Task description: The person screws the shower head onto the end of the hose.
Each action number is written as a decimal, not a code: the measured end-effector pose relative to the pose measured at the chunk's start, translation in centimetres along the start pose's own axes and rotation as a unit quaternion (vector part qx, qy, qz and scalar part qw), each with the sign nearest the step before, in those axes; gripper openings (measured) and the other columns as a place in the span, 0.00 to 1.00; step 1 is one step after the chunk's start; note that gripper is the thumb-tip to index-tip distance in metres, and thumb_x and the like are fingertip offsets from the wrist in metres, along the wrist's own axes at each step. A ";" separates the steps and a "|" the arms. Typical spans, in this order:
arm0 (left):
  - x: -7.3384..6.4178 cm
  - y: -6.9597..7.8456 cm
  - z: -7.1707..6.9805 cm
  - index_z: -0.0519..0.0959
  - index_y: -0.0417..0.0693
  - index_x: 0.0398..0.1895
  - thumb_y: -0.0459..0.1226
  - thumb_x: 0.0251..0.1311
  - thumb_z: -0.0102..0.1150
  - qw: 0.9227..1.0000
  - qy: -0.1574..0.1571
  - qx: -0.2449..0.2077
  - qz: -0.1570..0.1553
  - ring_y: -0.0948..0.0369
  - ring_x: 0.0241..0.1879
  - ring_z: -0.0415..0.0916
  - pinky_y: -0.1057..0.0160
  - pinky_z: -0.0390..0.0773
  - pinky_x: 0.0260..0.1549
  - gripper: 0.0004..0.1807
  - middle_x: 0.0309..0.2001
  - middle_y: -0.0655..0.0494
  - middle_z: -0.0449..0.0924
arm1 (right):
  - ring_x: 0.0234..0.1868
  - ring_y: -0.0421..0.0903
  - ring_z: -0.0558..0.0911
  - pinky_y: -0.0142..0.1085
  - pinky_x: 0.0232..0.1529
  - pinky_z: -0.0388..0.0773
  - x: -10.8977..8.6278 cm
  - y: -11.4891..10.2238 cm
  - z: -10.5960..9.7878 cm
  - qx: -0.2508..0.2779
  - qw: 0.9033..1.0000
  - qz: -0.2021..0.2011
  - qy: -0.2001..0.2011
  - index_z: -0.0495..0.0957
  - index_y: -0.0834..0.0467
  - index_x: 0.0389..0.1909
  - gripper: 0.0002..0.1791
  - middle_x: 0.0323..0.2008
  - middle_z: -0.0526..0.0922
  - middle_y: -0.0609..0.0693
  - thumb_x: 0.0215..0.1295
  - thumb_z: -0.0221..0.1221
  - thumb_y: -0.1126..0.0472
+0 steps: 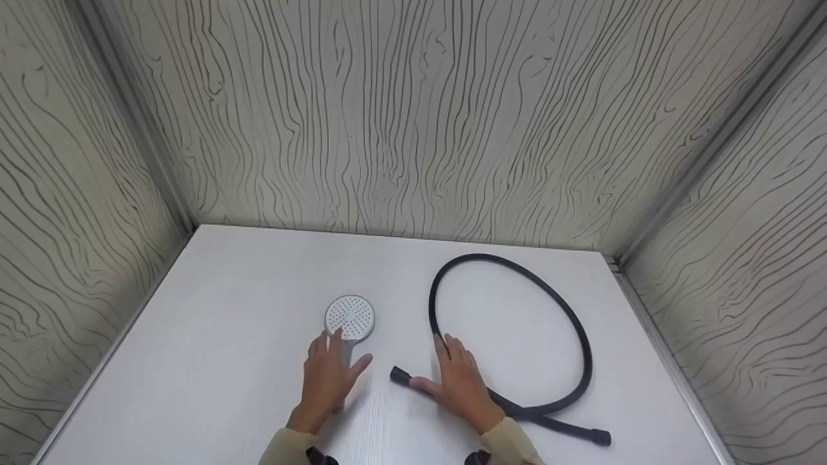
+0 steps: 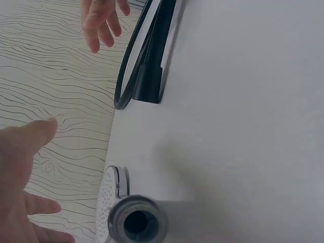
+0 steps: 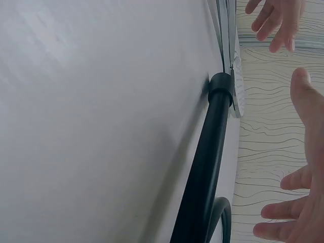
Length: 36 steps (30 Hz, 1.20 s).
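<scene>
Empty and spread, the left hand point(image 1: 326, 380) hung over the shower head point(image 1: 349, 315), the right hand point(image 1: 462, 386) over the hose point(image 1: 585, 349); both things lay on the worktop point(image 1: 245, 336). Gripping near their ends seemed best.

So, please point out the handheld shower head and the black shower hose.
Handheld shower head point(image 1: 349, 316): head view, on its nozzle face.
Black shower hose point(image 1: 588, 361): head view, on the loop's right side.
</scene>
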<state>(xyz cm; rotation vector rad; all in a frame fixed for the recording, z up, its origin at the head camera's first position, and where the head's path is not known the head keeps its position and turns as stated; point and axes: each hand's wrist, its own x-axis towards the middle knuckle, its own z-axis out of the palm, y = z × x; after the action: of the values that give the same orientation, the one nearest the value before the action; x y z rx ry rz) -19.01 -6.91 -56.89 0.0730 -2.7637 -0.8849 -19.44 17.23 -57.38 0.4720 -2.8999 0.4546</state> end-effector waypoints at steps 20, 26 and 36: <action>0.3 0.0 -0.3 0.65 0.35 0.67 0.54 0.58 0.64 0.987 -0.056 -0.119 -0.090 0.36 0.64 0.65 0.40 0.71 0.61 0.41 0.65 0.31 0.66 | 0.65 0.63 0.71 0.56 0.64 0.71 0.0 -0.4 0.0 0.097 0.995 -0.006 -0.030 0.63 0.64 0.69 0.47 0.65 0.70 0.66 0.59 0.60 0.35; 0.5 -0.1 -0.3 0.65 0.34 0.67 0.54 0.59 0.63 0.980 -0.073 -0.143 -0.116 0.37 0.64 0.66 0.40 0.70 0.62 0.42 0.64 0.31 0.66 | 0.64 0.63 0.72 0.56 0.63 0.72 0.1 -0.4 0.3 0.100 0.994 -0.013 -0.038 0.63 0.64 0.69 0.46 0.64 0.70 0.67 0.61 0.59 0.35; 0.6 0.0 -0.6 0.63 0.33 0.68 0.52 0.62 0.60 0.974 -0.089 -0.156 -0.136 0.36 0.64 0.66 0.40 0.69 0.63 0.40 0.63 0.31 0.67 | 0.64 0.61 0.74 0.53 0.63 0.72 0.1 -0.8 0.4 0.104 0.994 -0.031 -0.034 0.64 0.64 0.68 0.43 0.63 0.73 0.64 0.61 0.60 0.38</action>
<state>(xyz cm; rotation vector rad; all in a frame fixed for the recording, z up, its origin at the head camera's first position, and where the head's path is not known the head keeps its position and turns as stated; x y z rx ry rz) -19.46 -7.34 -56.35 0.3390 -2.7767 -1.4514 -19.33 16.31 -57.51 0.6181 -2.9060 0.7490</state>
